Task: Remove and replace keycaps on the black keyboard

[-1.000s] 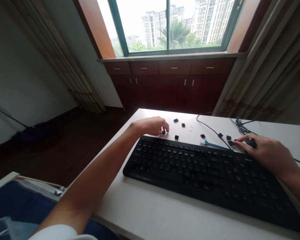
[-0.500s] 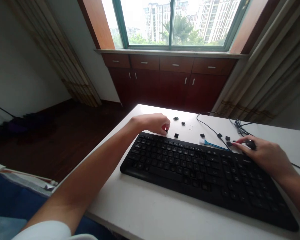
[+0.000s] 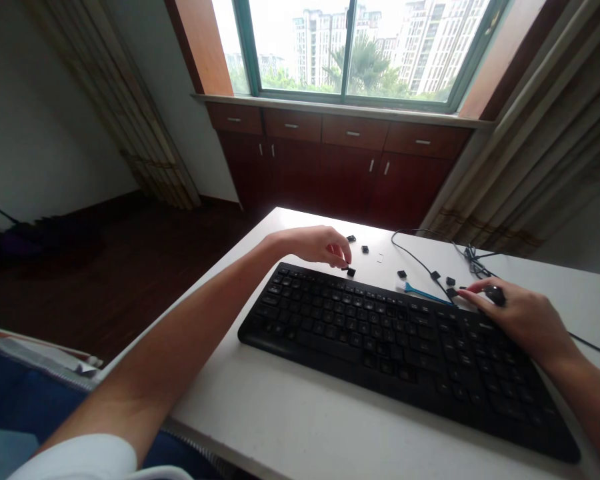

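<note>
A black keyboard (image 3: 330, 327) lies slantwise on the white table, several of its keys gone. Just beyond its upper left edge, my left hand (image 3: 325, 245) is closed in a pinch on a small black keycap (image 3: 345, 267). A second keycap (image 3: 351, 273) lies right beside those fingertips. My right hand (image 3: 517, 310) rests over the keyboard's upper right corner, curled around a tool with a rounded black handle (image 3: 495, 295); the rest of the tool is hidden. Thumb and forefinger point at a loose keycap (image 3: 452, 292), and I cannot tell whether they touch it.
Behind the keyboard lie a blue brush (image 3: 425, 292) with pale bristles, more loose keycaps (image 3: 365, 249), thin wire pieces (image 3: 380, 259) and a black cable (image 3: 473, 257). The white table (image 3: 300, 407) ends at the left above a dark floor. A chair with blue cloth (image 3: 30, 380) stands lower left.
My left hand has moved slightly right along the keyboard's back edge, up to the lying keycap. My right hand keeps its hold near the same keycaps. The view has shifted a little.
</note>
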A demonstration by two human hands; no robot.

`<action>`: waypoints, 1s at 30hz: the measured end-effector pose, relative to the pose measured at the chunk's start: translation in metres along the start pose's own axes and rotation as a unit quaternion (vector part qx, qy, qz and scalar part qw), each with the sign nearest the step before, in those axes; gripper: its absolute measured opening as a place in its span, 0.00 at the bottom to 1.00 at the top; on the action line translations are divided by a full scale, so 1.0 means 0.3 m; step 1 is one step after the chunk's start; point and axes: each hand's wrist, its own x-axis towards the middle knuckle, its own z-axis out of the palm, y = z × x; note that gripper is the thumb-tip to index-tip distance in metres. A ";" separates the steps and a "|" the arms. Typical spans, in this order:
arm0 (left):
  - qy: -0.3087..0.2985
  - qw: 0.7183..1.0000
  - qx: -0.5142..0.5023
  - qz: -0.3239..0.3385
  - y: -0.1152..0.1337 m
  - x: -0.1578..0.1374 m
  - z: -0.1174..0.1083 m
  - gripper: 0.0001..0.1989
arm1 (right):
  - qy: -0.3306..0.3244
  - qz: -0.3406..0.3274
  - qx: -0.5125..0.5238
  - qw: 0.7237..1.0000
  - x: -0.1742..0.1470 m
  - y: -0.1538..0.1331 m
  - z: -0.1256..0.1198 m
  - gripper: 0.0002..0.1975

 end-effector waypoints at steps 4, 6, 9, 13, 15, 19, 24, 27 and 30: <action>-0.010 0.998 -0.065 0.006 0.008 0.005 0.001 0.15 | -0.005 0.009 0.000 1.000 0.000 -0.004 -0.001 0.31; -0.011 0.995 -0.094 0.009 0.017 0.003 -0.001 0.17 | -0.002 0.012 0.001 1.000 0.001 -0.004 0.000 0.30; -0.012 0.992 -0.127 0.016 0.034 -0.004 -0.005 0.19 | 0.015 0.003 -0.001 1.000 -0.001 -0.008 -0.002 0.28; -0.011 0.983 -0.182 0.019 0.065 -0.003 0.000 0.20 | 0.102 -0.021 -0.029 0.994 -0.016 -0.060 -0.035 0.24; -0.001 0.979 -0.201 0.021 0.090 0.005 0.016 0.20 | 0.163 -0.051 -0.010 0.985 -0.032 -0.117 -0.061 0.20; 0.015 0.979 -0.200 0.044 0.160 0.024 0.079 0.19 | 0.205 -0.183 0.086 0.958 -0.083 -0.266 -0.095 0.11; 0.000 0.979 -0.193 0.064 0.235 0.033 0.171 0.16 | 0.169 -0.316 0.143 0.923 -0.147 -0.406 -0.100 0.20; -0.017 0.976 -0.201 0.080 0.253 0.038 0.199 0.16 | 0.168 -0.346 0.160 0.909 -0.160 -0.436 -0.099 0.23; -0.016 0.972 -0.215 0.097 0.259 0.044 0.206 0.15 | 0.169 -0.348 0.169 0.906 -0.162 -0.442 -0.100 0.22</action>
